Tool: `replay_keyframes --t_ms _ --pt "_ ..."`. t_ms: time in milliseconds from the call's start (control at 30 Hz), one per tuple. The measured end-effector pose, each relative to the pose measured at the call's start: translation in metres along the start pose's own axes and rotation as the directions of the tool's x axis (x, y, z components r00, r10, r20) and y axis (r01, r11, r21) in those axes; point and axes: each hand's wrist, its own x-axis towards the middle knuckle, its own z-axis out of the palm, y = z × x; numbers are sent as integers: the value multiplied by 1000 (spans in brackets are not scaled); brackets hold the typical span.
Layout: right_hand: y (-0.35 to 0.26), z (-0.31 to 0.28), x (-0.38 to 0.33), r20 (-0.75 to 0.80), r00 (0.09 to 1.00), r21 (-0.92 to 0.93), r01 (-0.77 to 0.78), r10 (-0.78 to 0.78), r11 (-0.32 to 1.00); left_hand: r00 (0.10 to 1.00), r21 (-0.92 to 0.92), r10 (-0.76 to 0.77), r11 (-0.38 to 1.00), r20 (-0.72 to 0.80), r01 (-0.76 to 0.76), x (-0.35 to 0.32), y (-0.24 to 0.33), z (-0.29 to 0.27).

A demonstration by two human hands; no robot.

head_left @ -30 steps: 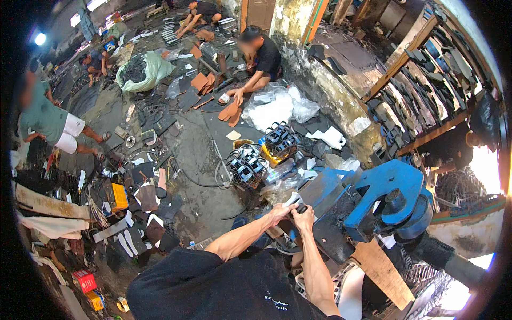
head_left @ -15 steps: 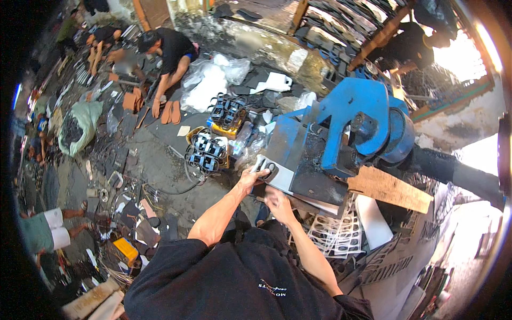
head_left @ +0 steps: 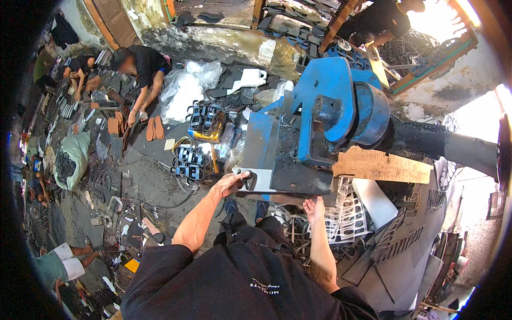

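A big blue press machine (head_left: pixel 325 114) stands in front of me. My left hand (head_left: pixel 230 183) rests on its pale grey front plate (head_left: pixel 260 178), fingers curled around a small dark part at the plate's edge. My right hand (head_left: pixel 314 207) reaches under the dark base plate (head_left: pixel 298 181) of the machine, fingers apart and touching its lower edge. Below that hand lies a pile of white punched-out sheets (head_left: pixel 346 213).
A wooden board (head_left: pixel 381 165) lies to the machine's right. Stacks of black sandal straps (head_left: pixel 191 160) sit on the floor to the left. A person (head_left: pixel 141 69) crouches at the back left beside clear plastic bags (head_left: pixel 186 90). Another person's legs (head_left: pixel 64 261) show at lower left.
My view has swung right and closer to the blue machine. My left hand stays at the front plate; my right hand has dropped from beside it to under the base plate.
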Motion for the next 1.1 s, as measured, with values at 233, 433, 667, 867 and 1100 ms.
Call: replay_keyframes --t_ms 233,433,667,867,1100 --pt "-31 -9 6 57 997 307 40 -60 951 997 -52 58 997 -51 -60 7 -2 27" --pt "-58 -22 45 149 989 132 -14 -6 991 976 -6 185 982 -115 -187 28 3 63" --pt "-86 -11 66 119 989 122 78 -93 989 956 119 250 965 -151 -234 73 12 83" --pt "-93 -37 92 150 978 276 101 -147 956 921 141 355 932 -163 -335 75 13 88" --pt "-124 -79 126 126 980 281 114 -154 953 941 235 163 967 -298 -94 66 29 120"
